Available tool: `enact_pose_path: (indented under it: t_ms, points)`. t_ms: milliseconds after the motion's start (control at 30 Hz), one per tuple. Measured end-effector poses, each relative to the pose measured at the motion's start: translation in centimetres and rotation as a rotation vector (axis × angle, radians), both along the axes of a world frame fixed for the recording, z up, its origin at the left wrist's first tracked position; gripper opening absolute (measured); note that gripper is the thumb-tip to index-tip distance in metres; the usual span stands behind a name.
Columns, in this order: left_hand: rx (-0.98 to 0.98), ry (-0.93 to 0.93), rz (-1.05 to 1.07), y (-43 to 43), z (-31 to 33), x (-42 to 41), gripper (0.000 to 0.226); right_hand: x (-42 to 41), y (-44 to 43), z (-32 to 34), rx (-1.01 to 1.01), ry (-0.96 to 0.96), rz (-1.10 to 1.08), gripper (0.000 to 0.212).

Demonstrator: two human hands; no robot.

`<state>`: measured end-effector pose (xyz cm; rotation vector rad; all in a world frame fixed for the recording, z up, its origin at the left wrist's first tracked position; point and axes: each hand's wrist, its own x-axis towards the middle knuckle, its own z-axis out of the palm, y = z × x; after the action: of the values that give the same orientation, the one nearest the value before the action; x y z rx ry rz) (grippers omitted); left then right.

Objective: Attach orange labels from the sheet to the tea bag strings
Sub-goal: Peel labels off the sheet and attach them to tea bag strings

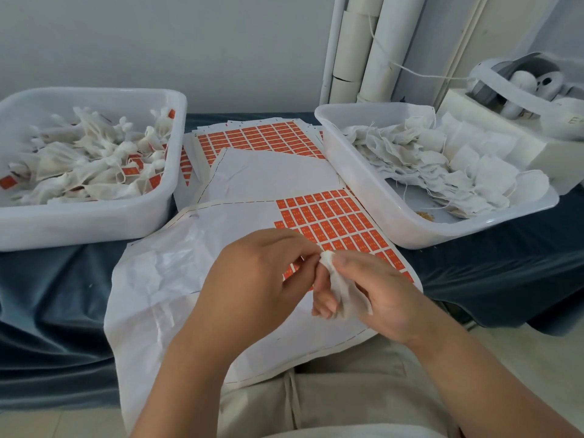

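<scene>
White tea bag [344, 290] between left hand [252, 279], right hand [379, 289].

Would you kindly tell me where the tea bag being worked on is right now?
In the head view, the tea bag sits low and centre, pinched between the left hand and right hand, above the partly used label sheet.

Your forearms come up from the bottom edge, bare, and your hands meet in the middle. Your left hand [252, 273] is turned palm down with its fingers curled, thumb and forefinger pinching the top of the tea bag [346, 294]. Your right hand [388, 298] grips the bag's body, thumb on top and fingers curled beneath.
</scene>
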<state>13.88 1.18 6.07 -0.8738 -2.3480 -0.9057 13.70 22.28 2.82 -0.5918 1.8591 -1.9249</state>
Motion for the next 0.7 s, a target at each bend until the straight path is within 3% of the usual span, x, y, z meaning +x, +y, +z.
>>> enact_pose_path:
  t_ms: [200,367,433,500,600,700]
  points:
    - [0.215,-0.442,-0.137,0.6,-0.5,-0.4,0.016,-0.5,0.9,-0.5,-0.015,-0.123,0.079,0.043]
    - [0.445,-0.803,-0.44,1.0,-0.9,-0.4,0.022,-0.4,0.1,-0.7,-0.38,-0.309,0.266,0.043]
    - [0.555,-0.946,-0.459,1.5,-0.6,-0.2,0.023,-0.3,-0.2,-0.7,-0.502,-0.384,0.317,0.042]
    - [0.556,-0.886,-0.365,1.8,-0.6,-0.1,0.017,-0.2,-0.4,-0.8,-0.562,-0.449,0.309,0.041]
    - [0.376,-0.526,-0.137,1.8,-0.5,0.0,0.012,-0.1,-0.4,-0.7,-0.564,-0.489,0.26,0.04]
    - [0.28,-0.333,-0.027,1.5,-0.1,0.5,0.007,-0.1,-0.7,-0.6,-0.556,-0.496,0.237,0.04]
